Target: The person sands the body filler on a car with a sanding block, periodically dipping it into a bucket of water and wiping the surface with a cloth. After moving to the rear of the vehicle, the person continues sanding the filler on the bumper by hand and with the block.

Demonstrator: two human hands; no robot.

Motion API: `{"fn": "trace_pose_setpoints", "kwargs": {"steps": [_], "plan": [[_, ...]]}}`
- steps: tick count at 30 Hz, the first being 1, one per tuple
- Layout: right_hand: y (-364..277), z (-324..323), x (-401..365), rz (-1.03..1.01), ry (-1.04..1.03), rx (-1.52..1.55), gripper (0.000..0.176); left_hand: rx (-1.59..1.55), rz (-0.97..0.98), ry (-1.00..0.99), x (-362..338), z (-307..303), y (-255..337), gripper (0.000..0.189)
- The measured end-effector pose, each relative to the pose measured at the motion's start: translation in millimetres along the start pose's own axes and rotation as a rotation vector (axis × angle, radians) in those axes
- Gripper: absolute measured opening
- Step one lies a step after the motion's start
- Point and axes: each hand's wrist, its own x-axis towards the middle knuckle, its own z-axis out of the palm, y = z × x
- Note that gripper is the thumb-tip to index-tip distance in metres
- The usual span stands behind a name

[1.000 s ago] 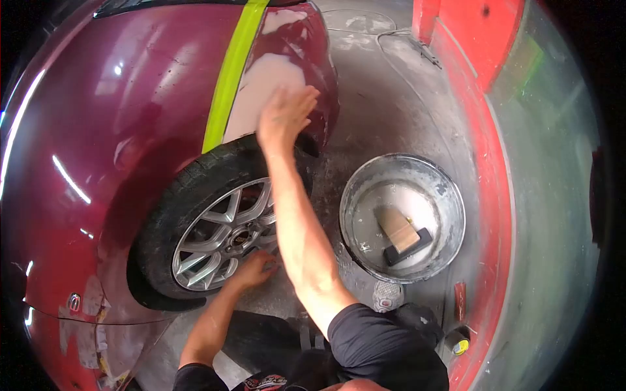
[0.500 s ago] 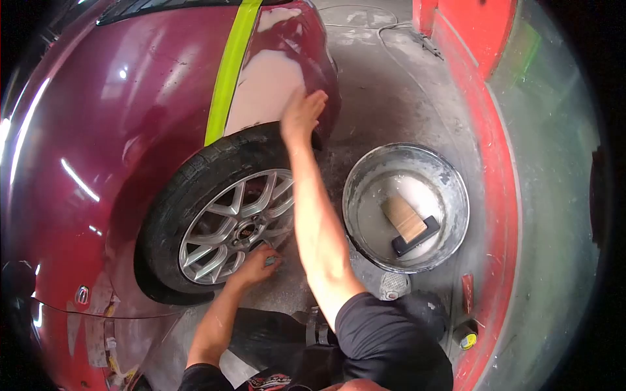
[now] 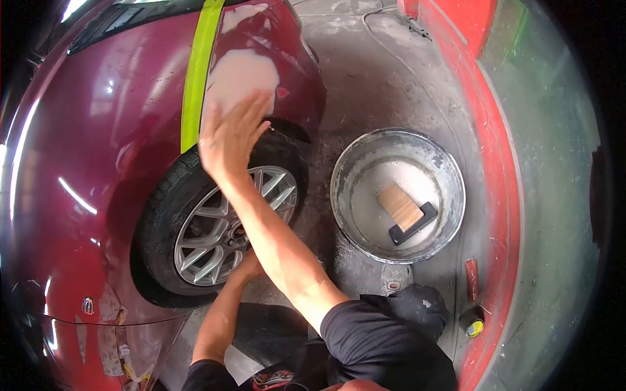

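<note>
My right hand (image 3: 229, 140) lies flat with its fingers spread over the lower part of the pale filler patch (image 3: 242, 68) on the maroon car fender (image 3: 293, 62), just above the tire (image 3: 163, 215). It holds nothing. A yellow-green tape strip (image 3: 199, 75) runs down the panel beside the patch, left of my fingers. My left hand (image 3: 250, 266) is low in front of the silver wheel rim (image 3: 195, 251). My right forearm covers its fingers, so what they hold, if anything, is hidden.
Right of the wheel a metal basin (image 3: 450, 163) holds cloudy liquid, a wooden block (image 3: 400, 207) and a black-based block (image 3: 417, 225). Beyond it lie a red-handled tool (image 3: 471, 280) and a tape measure (image 3: 474, 327). A hose (image 3: 401, 62) crosses the floor near the red wall edge (image 3: 492, 163).
My right hand has moved left across the filler patch, toward the tape, and its fingers are spread wider. My left hand, with something small at its fingers earlier, is now partly covered by my right forearm.
</note>
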Motion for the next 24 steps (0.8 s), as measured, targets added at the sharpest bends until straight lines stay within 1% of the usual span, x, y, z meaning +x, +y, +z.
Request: {"fn": "trace_pose_setpoints", "kwargs": {"steps": [1, 2, 3, 5, 7, 8, 9, 10, 11, 12, 13, 15, 16, 20, 23, 24], "plan": [[-7.7, -1.1, -10.3, -0.085, -0.002, -0.015, 0.091, -0.175, -0.117, 0.024, -3.4, 1.1, 2.0, 0.080], [-12.6, -0.2, -21.4, -0.235, 0.001, -0.041, 0.094, -0.350, -0.234, 0.048, -8.0, 0.0, 10.4, 0.080], [-14.2, -2.3, -30.3, -0.342, -0.036, 0.027, 0.096, -0.331, -0.221, 0.043, -7.6, -3.4, 18.6, 0.079], [-9.4, -8.6, -33.8, -0.513, -0.125, 0.050, 0.095, -0.292, -0.195, 0.032, -7.0, -10.8, 37.2, 0.075], [15.0, -13.7, -11.0, -0.713, -0.159, 0.059, 0.093, 0.040, 0.092, 0.029, -0.7, -12.7, 37.4, 0.068], [31.3, -16.2, 3.0, -0.809, -0.177, 0.066, 0.092, -0.036, 0.148, -0.002, 8.9, -13.9, 35.8, 0.052], [46.4, -20.8, 14.5, -0.860, -0.204, 0.027, 0.090, 0.066, 0.142, -0.026, 8.8, -15.5, 30.3, 0.038], [58.3, -20.6, 20.9, -0.844, -0.170, 0.057, 0.087, 0.100, 0.145, -0.013, 12.1, -8.0, 11.8, 0.035], [70.4, -19.2, 25.4, -0.828, -0.138, 0.086, 0.085, 0.134, 0.148, 0.001, 14.0, -5.0, 8.3, 0.032], [83.5, -19.6, 28.4, -0.698, -0.083, 0.121, 0.081, 0.139, 0.114, -0.003, 12.2, -4.4, 3.8, 0.031], [98.5, -18.3, 31.5, -0.568, -0.027, 0.154, 0.076, 0.144, 0.081, -0.007, 8.7, -11.4, 18.5, 0.031], [128.8, -12.0, 38.6, -0.249, 0.012, 0.190, 0.069, 0.139, 0.034, -0.012, 5.6, -16.4, 29.9, 0.031], [145.2, -12.1, 43.6, -0.273, -0.010, 0.165, 0.067, 0.129, 0.020, -0.015, 5.5, -16.7, 31.2, 0.030], [163.6, -12.0, 85.0, -0.034, 0.007, 0.318, 0.070, 0.108, 0.033, -0.031, 8.2, -16.0, 34.0, 0.029], [162.1, -12.4, 80.9, -0.101, -0.022, 0.200, 0.070, 0.136, 0.075, 0.020, 9.0, -12.7, 30.3, 0.029], [160.3, -8.1, 72.7, -0.112, -0.002, 0.173, 0.070, 0.129, 0.082, 0.010, 11.6, -12.0, 28.3, 0.029]]}}
